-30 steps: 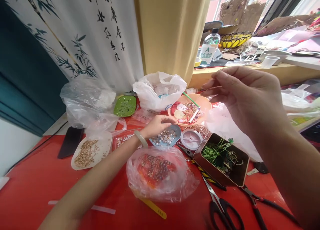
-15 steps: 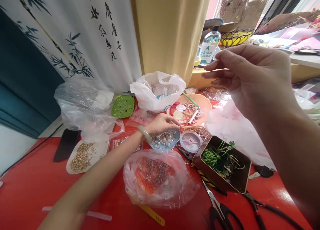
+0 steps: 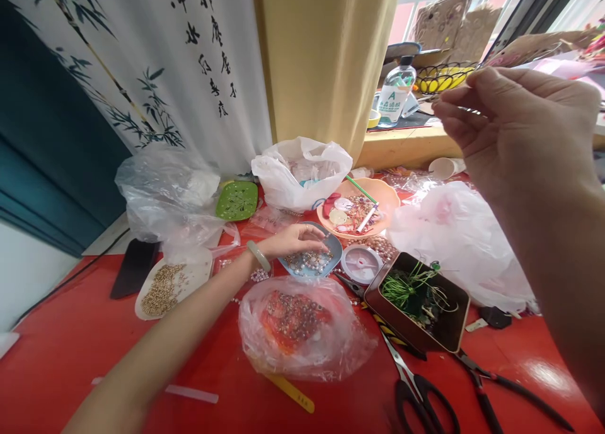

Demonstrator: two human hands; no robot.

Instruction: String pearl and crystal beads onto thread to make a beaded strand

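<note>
My left hand point(image 3: 299, 240), with a pale bangle point(image 3: 259, 256) at its wrist, hovers low over a blue dish point(image 3: 336, 252) of pearl-like and gold beads point(image 3: 307, 261). Its fingers are loosely bent and a little apart, and I see nothing held in them. Raised at the upper right, my right hand point(image 3: 515, 113) has thumb and forefinger pinched together; whatever is between them is too fine to make out. Below my left wrist, a clear plastic bag point(image 3: 340, 352) holds reddish beads. A spool point(image 3: 362, 265) stands beside the blue dish.
Scissors point(image 3: 410, 383), pliers point(image 3: 482, 383) and a brown box point(image 3: 454, 339) with green strands are at the right. A peach bowl point(image 3: 394, 201) stands behind the spool. At the left lie a white tray point(image 3: 198, 276) of gold beads and a black phone point(image 3: 133, 270).
My left hand has drawn slightly left and down over the blue dish. My right hand has shifted right, still pinched. The camera view has tilted a little.
</note>
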